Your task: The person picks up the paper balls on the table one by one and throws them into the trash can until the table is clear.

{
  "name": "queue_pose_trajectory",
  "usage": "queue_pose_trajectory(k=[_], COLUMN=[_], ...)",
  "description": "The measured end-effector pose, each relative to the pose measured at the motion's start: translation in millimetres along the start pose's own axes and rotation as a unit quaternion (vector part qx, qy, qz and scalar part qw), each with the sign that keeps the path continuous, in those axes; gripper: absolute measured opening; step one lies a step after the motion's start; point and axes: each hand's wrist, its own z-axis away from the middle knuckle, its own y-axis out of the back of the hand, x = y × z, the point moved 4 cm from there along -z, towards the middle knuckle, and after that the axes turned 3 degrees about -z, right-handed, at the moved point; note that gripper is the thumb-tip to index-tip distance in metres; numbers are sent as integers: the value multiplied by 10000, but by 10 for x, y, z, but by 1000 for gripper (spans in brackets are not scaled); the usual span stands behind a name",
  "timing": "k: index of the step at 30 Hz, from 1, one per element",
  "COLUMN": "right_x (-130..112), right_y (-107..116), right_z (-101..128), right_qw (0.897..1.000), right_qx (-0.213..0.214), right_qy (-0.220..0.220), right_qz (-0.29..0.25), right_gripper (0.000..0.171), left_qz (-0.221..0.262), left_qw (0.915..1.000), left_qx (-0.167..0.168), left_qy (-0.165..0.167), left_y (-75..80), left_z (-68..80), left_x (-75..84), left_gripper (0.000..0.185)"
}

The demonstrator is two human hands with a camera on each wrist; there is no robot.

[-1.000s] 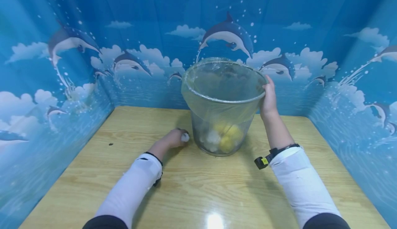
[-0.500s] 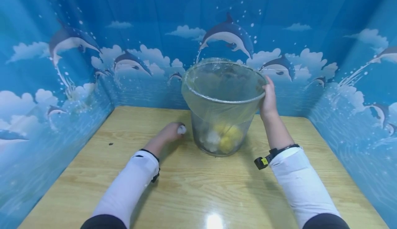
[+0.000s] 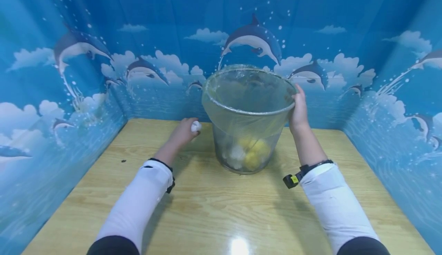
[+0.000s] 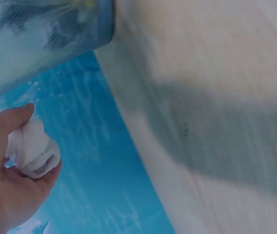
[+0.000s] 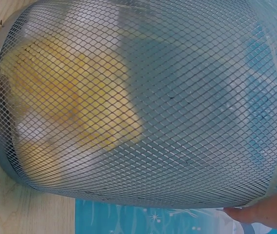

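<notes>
Left hand (image 3: 184, 132) risen off bench (image 3: 221, 209) clutching paper wad (image 3: 196, 126), left of mesh bin (image 3: 246, 132), right hand (image 3: 299, 111) gripping bin rim, near bench open.

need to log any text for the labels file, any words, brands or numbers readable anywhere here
None can be read.
The yellow tag on the right wrist strap: too small to tell if it bears print.
The mesh bin, the white wad in the left hand and the dolphin backdrop: no lettering visible.

Crumpled white paper ball (image 3: 196, 126), upright mesh bin (image 3: 246, 132)
</notes>
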Motion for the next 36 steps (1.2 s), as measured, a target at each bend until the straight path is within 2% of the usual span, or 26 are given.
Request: queue_pose_trajectory(k=[5, 10, 17, 25, 32, 36], right_x=[0, -12, -21, -13, -20, -18], right_y=[13, 2, -6, -9, -19, -23], right_z=[-11, -12, 5, 15, 9, 9], right_qw=[10000, 9999, 10000, 10000, 9999, 9999], right_qx=[-19, -13, -1, -1, -58, -63], right_qy=[26, 83, 52, 68, 135, 145], right_qz=[-9, -57, -4, -57, -9, -4], right_gripper=[64, 63, 63, 63, 63, 63], left_qz=[221, 370, 605, 736, 781, 767], left_qw=[9988, 9975, 9937, 9880, 9856, 9841], left_qx=[67, 192, 548, 1104, 1342, 1430], left_qy=[441, 577, 766, 791, 677, 723], left_y=[203, 426, 720, 976, 1145, 1211], left_z=[-65, -99, -139, -189, -249, -299], left_x=[-22, 8, 137, 297, 499, 627], left_gripper=[57, 57, 60, 57, 57, 57])
